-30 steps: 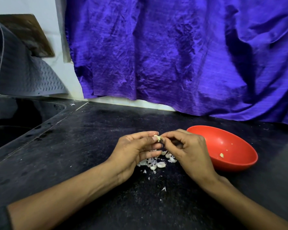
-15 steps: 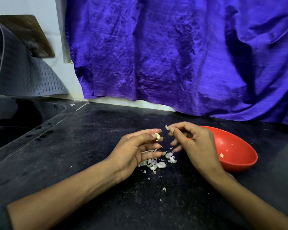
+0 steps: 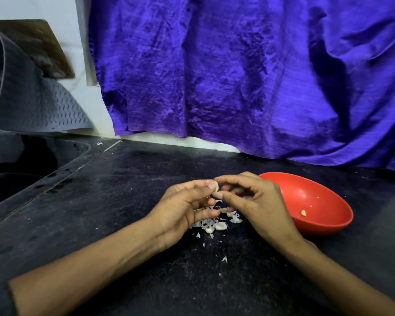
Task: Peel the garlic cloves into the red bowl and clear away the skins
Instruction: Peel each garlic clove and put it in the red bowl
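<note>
My left hand pinches a small pale garlic clove between thumb and forefinger, above the black counter. My right hand meets it from the right, its fingertips touching the same clove. Under both hands lies a pile of white garlic skins and cloves, with a few loose flakes nearer me. The red bowl stands just right of my right hand and holds one peeled clove and a small crumb.
A black counter carries everything. A dark sink is sunk in at the left. A grey ribbed mat hangs on the wall above it. Purple cloth covers the back wall.
My right hand pulled up and away from the clove with a bit of skin, then came back down; its fingertips are at the clove again. My left hand stayed put.
</note>
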A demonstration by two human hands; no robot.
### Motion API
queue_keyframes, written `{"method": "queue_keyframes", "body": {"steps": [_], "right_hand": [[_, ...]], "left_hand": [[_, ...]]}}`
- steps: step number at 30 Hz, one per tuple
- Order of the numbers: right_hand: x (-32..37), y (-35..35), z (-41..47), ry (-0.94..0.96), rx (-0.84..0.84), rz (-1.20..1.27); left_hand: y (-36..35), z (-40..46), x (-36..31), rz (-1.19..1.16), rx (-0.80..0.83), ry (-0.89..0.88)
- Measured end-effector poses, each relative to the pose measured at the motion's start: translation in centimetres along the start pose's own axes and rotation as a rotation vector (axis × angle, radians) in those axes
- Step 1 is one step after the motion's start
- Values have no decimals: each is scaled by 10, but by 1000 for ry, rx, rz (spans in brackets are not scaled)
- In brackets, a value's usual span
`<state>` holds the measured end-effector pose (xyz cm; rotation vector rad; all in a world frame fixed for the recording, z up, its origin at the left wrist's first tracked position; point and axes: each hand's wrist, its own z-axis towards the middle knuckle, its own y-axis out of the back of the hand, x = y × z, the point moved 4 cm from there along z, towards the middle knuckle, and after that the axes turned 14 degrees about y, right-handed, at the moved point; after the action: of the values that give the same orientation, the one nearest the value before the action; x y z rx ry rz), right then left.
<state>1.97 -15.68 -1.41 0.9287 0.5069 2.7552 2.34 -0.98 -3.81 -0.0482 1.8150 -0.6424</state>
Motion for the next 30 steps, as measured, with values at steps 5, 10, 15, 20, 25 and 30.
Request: {"method": "queue_keyframes", "body": {"steps": [5, 10, 15, 20, 25, 30], "right_hand": [[4, 0, 0, 8, 6, 37], [6, -3, -1, -19, 26, 43], [10, -3, -2, -18, 11, 38], [4, 2, 2, -84, -43, 117], [-4, -1, 4, -222, -66, 320], [-4, -1, 3, -316, -93, 406]], "left_hand": [[2, 1, 2, 3, -21, 38], [2, 1, 5, -11, -42, 51], [3, 3, 6, -11, -66, 23], [7, 2, 3, 36, -105, -26], [8, -1, -5, 282, -181, -204], [10, -6, -13, 586, -339, -401]]}}
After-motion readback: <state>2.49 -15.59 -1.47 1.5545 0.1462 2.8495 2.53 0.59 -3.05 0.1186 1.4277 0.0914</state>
